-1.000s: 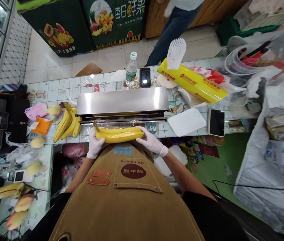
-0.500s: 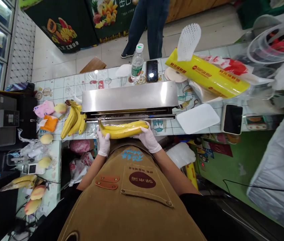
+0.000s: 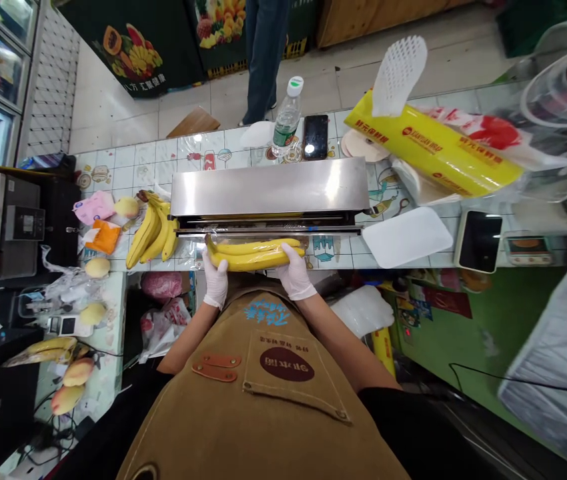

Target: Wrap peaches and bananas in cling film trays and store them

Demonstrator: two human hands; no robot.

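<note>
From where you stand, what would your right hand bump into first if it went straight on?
Past the bananas it already holds, the right hand would probably meet the front edge of the long metal box. Exact depth is hard to tell.

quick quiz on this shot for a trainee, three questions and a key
1. True or false: the left hand is at the stem end of the held bananas.

2. Which of these lies to the right of the steel box?
a) orange packet
b) white tray
c) pink packet

3. Fill in the blank: behind the steel box, the bottle stands next to a black ____.

Key: 1. True; 2. b; 3. phone
</note>
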